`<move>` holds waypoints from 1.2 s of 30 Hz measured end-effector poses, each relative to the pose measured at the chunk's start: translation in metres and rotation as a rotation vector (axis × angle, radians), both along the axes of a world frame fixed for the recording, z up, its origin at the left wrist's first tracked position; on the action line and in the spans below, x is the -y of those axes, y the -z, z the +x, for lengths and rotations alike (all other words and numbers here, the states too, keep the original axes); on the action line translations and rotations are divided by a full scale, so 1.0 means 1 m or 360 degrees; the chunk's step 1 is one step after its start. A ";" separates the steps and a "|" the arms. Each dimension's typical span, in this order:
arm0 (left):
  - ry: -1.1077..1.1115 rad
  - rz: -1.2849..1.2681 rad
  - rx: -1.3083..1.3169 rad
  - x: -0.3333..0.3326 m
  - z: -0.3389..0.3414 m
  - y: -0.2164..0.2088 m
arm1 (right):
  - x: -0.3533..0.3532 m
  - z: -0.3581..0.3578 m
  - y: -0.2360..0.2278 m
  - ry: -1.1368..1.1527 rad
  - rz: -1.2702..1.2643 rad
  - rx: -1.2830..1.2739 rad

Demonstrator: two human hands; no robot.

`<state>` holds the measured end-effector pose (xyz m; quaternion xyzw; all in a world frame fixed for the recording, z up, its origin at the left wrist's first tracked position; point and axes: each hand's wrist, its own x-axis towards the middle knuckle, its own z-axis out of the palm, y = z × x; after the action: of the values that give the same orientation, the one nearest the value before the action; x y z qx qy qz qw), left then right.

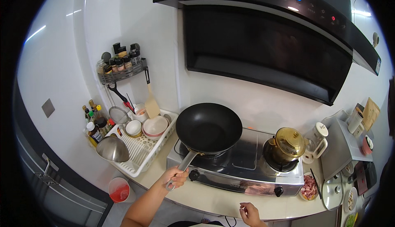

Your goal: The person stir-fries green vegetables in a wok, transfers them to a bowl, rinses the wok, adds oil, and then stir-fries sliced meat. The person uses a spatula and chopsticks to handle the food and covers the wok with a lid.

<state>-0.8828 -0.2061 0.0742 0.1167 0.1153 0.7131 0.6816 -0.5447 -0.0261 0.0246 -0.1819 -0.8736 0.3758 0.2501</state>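
My left hand (177, 177) is wrapped round the grey metal handle of a black wok (209, 127). The wok is over the left burner of the silver gas stove (242, 173), its dark inside facing up and showing no food. Whether its base touches the burner I cannot tell. My right hand (249, 214) is low in front of the counter, fingers loosely bent and apart, holding nothing. On the right burner stands an amber glass pot (288, 144) with its lid on.
A white dish rack (142, 165) with bowls and a metal bowl (112, 149) stands left, beside bottles (94, 131). Right are a bowl of raw meat (308, 188) with chopsticks, a glass lid (332, 194) and a glass jug (316, 140). A black range hood (267, 50) hangs above.
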 end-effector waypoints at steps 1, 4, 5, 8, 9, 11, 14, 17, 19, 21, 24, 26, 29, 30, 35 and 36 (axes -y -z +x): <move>0.0003 -0.0023 0.0003 0.004 -0.004 -0.001 | 0.005 -0.007 0.002 0.0021 -0.0010 -0.0005; 0.0024 -0.0069 0.0024 0.011 -0.014 -0.003 | 0.018 -0.030 0.009 0.0022 -0.0097 0.0057; 0.0039 -0.0074 0.0038 0.011 -0.016 -0.003 | 0.024 -0.039 0.012 0.0044 -0.0126 0.0103; 0.0062 -0.0159 -0.0029 0.014 -0.024 -0.004 | 0.047 -0.076 0.029 0.0140 -0.0154 0.0007; 0.0067 -0.0199 -0.0065 0.015 -0.026 -0.005 | 0.055 -0.090 0.035 0.0196 -0.0283 0.0099; 0.0094 -0.0161 -0.0224 0.016 -0.032 -0.006 | 0.067 -0.122 0.046 0.0246 -0.0417 0.0200; 0.0044 -0.0367 -0.0480 0.029 -0.031 0.000 | 0.082 -0.175 0.059 0.0230 -0.0082 0.0057; 0.0011 -0.0560 -0.0878 0.057 -0.031 0.015 | 0.098 -0.216 0.065 0.0402 -0.0010 0.0030; -0.0018 -0.0665 -0.1079 0.083 -0.030 0.033 | 0.102 -0.234 0.065 0.0526 0.0072 0.0066; -0.0015 -0.0860 -0.1246 0.118 -0.027 0.055 | 0.104 -0.247 0.064 0.0657 0.0208 0.0157; -0.0060 -0.1026 -0.1501 0.177 -0.019 0.088 | 0.104 -0.258 0.061 0.0780 0.0217 0.0390; -0.0176 -0.1024 -0.1834 0.211 -0.011 0.105 | 0.103 -0.264 0.061 0.0840 0.0234 0.0472; -0.0271 -0.1135 -0.1962 0.245 -0.003 0.116 | 0.105 -0.271 0.064 0.0950 0.0177 0.0478; -0.0294 -0.1198 -0.1919 0.251 -0.002 0.115 | 0.106 -0.272 0.066 0.0990 0.0159 0.0455; -0.0416 -0.1127 -0.1962 0.256 -0.001 0.103 | 0.111 -0.277 0.076 0.1099 -0.0007 0.0317; -0.0459 -0.1078 -0.1950 0.255 -0.001 0.101 | 0.111 -0.278 0.078 0.1135 -0.0044 0.0297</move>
<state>-0.8837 -0.4615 -0.0270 0.2620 0.7068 0.5274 0.3921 -0.8223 -0.1375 -0.0529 -0.5118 -0.7692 0.2586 0.2821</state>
